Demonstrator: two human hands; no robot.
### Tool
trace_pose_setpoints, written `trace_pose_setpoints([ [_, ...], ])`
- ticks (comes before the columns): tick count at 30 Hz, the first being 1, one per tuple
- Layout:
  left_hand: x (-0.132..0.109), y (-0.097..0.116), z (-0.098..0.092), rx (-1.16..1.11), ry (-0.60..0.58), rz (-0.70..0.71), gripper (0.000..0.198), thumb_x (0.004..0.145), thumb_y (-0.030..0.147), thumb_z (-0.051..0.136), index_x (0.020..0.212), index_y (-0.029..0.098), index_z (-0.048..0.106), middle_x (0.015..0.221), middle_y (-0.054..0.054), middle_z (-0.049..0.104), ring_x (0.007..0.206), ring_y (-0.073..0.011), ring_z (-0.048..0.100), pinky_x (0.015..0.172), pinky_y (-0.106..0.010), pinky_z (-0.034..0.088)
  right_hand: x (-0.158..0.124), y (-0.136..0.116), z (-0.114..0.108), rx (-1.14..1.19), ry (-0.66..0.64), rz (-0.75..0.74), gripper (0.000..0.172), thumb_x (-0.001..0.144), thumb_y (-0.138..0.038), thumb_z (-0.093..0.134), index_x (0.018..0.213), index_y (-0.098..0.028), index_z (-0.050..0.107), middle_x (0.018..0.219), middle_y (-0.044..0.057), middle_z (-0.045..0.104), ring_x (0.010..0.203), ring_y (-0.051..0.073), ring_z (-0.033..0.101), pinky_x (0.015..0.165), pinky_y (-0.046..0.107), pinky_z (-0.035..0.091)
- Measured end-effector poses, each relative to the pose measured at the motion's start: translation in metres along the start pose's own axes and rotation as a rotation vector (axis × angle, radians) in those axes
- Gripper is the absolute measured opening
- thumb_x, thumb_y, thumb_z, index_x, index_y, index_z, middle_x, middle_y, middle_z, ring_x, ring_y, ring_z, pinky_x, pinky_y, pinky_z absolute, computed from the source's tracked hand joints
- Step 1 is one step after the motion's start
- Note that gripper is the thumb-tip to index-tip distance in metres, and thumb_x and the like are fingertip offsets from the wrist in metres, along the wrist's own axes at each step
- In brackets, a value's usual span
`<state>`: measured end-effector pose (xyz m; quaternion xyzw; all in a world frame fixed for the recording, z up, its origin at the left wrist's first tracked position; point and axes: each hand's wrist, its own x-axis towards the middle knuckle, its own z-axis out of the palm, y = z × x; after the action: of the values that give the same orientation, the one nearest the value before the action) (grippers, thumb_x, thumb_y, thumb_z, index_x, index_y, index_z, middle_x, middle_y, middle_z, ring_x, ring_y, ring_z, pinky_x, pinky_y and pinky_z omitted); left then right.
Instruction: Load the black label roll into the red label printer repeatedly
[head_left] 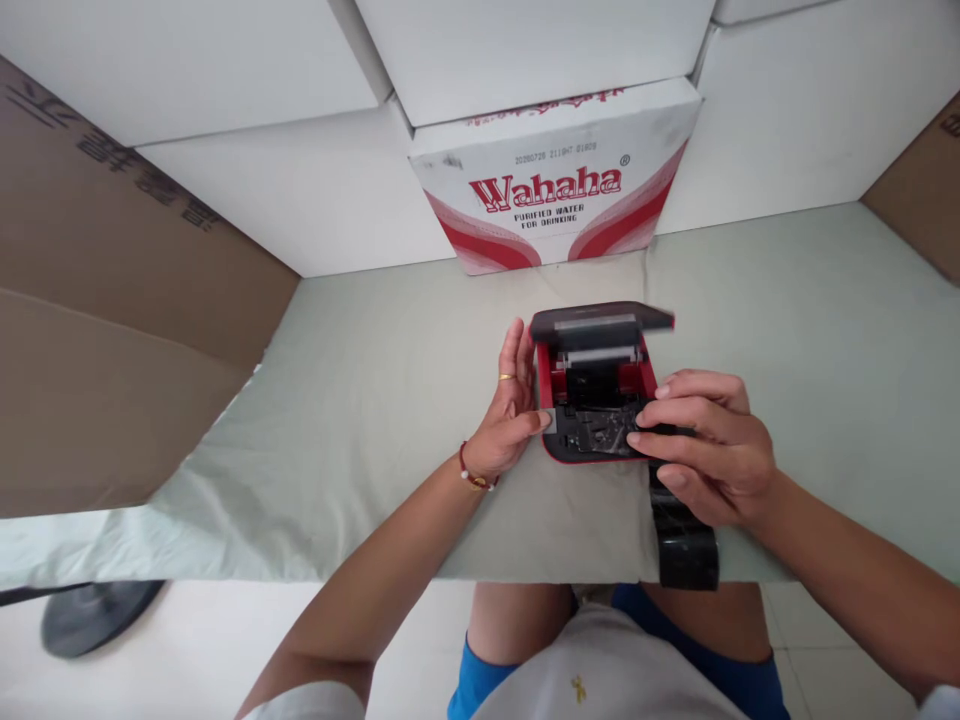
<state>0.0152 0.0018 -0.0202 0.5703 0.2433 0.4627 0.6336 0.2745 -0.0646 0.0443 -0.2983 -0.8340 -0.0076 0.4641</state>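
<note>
A small red and black label printer [550,400] sits on the cloth, its black lid [585,322] raised. Inside are a dark roll and a pale roller under the lid. My left hand [514,415] holds the printer's left side, thumb on the front left corner and fingers along the wall. My right hand [712,440] is at the front right corner, its bent fingertips on glossy black film over the front part. A strip of black film [686,545] runs down from beneath this hand over the table's front edge. Exactly how the right fingers grip the film is partly hidden.
A pale green cloth [375,400] covers the table. Behind the printer stands a white and red Wahaha water carton [555,190] against white boxes [262,190]. A brown cardboard box [112,380] stands on the left, another cardboard box [915,190] at far right.
</note>
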Motion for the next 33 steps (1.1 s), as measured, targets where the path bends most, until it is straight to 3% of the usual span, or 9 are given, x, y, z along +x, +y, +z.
trace_pose_setpoints([
  [5,0.003,-0.006,-0.003,-0.083,-0.020,0.012,0.103,0.082,0.052,0.087,0.169,0.048,0.031,0.186,0.004,0.022,0.175,-0.0332,0.012,0.144,-0.056,0.010,0.020,0.001,-0.012,0.188,-0.147,-0.010,0.027,0.109,-0.032,0.055,0.099,-0.020,0.076,0.092,0.010,0.079,0.094,0.025,0.068,0.084,0.043,0.060],
  [8,0.006,-0.008,-0.001,-0.145,0.022,0.001,0.079,0.091,0.058,0.078,0.162,0.041,0.047,0.181,0.000,0.035,0.172,-0.0326,0.024,0.143,-0.055,0.018,0.047,0.006,-0.018,0.269,-0.285,0.248,0.030,0.111,-0.032,0.053,0.090,-0.023,0.074,0.090,0.005,0.078,0.083,0.019,0.070,0.080,0.036,0.057],
  [12,0.010,-0.010,0.000,-0.118,0.085,-0.017,0.061,0.099,0.051,0.073,0.156,0.040,0.053,0.176,-0.001,0.045,0.168,-0.0280,0.034,0.141,-0.053,0.024,0.087,0.021,-0.008,-0.023,-0.669,0.565,0.026,0.106,-0.032,0.056,0.097,-0.024,0.080,0.098,0.003,0.082,0.087,0.021,0.075,0.081,0.034,0.055],
  [15,0.011,-0.013,-0.002,-0.087,0.076,-0.014,0.062,0.099,0.048,0.075,0.156,0.040,0.053,0.173,0.000,0.047,0.166,-0.0268,0.037,0.141,-0.051,0.024,0.110,0.028,0.012,-0.313,-0.932,0.605,0.030,0.100,-0.023,0.056,0.114,-0.027,0.082,0.113,0.006,0.084,0.101,0.029,0.077,0.084,0.038,0.054],
  [20,0.012,-0.017,-0.005,-0.046,0.070,0.018,0.061,0.100,0.048,0.073,0.157,0.040,0.053,0.172,-0.001,0.049,0.165,-0.0277,0.039,0.140,-0.052,0.024,0.125,0.021,0.038,-0.609,-1.181,0.613,0.035,0.096,-0.023,0.063,0.127,-0.023,0.079,0.116,0.017,0.082,0.103,0.037,0.077,0.074,0.040,0.053],
  [23,0.013,-0.019,-0.006,-0.024,0.064,0.033,0.061,0.101,0.048,0.073,0.157,0.039,0.052,0.173,-0.002,0.048,0.166,-0.0287,0.037,0.140,-0.052,0.025,0.125,0.018,0.042,-0.621,-1.206,0.605,0.035,0.095,-0.023,0.062,0.126,-0.022,0.077,0.117,0.018,0.082,0.104,0.037,0.077,0.074,0.039,0.053],
  [27,0.014,-0.019,-0.006,-0.036,0.060,0.029,0.062,0.100,0.049,0.073,0.157,0.038,0.053,0.170,-0.003,0.051,0.164,-0.0297,0.039,0.140,-0.054,0.024,0.120,0.011,0.029,-0.582,-1.113,0.649,0.037,0.098,-0.031,0.058,0.132,-0.023,0.070,0.117,0.015,0.081,0.101,0.037,0.077,0.074,0.040,0.052],
  [30,0.015,-0.019,-0.006,-0.050,0.066,0.024,0.062,0.098,0.049,0.075,0.156,0.037,0.054,0.169,-0.003,0.052,0.163,-0.0306,0.041,0.139,-0.055,0.025,0.111,0.000,-0.003,-0.431,-0.939,0.650,0.039,0.099,-0.039,0.057,0.134,-0.025,0.068,0.108,0.010,0.081,0.090,0.031,0.076,0.074,0.040,0.052],
  [33,0.016,-0.019,-0.006,-0.062,0.068,0.027,0.062,0.098,0.050,0.075,0.155,0.038,0.055,0.169,-0.003,0.053,0.163,-0.0308,0.041,0.139,-0.056,0.024,0.091,-0.007,-0.057,-0.260,-0.730,0.739,0.044,0.101,-0.056,0.055,0.134,-0.031,0.069,0.080,0.003,0.074,0.062,0.023,0.066,0.060,0.037,0.050],
])
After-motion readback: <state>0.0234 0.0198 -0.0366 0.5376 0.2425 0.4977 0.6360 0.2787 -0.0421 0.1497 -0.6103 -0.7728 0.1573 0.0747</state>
